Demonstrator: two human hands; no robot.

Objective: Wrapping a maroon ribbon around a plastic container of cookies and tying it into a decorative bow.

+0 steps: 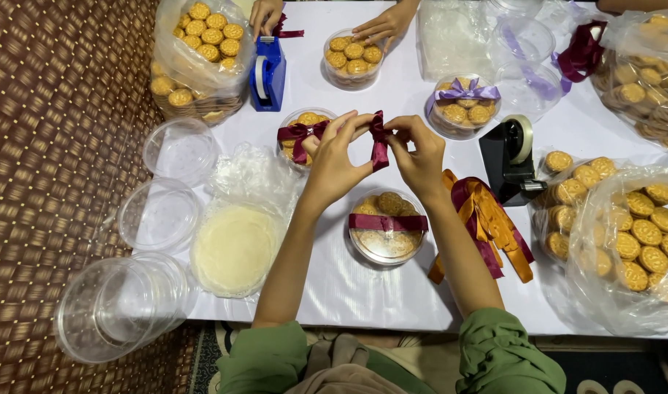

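Observation:
My left hand (334, 159) and my right hand (420, 155) both pinch a short maroon ribbon (378, 142), folded into a loop between the fingers, above the table. Below them sits a round clear tub of cookies (387, 228) with a maroon band across its lid. A tub with a maroon bow (300, 136) stands just behind my left hand. Loose maroon and orange ribbons (487, 222) lie beside my right forearm.
A black tape dispenser (511, 160) and a blue one (267, 74) stand on the white table (363, 292). Bags of cookies (630, 233) at right and far left (199, 55), empty clear tubs (122, 306) at left. Another person's hands (381, 25) touch a far tub.

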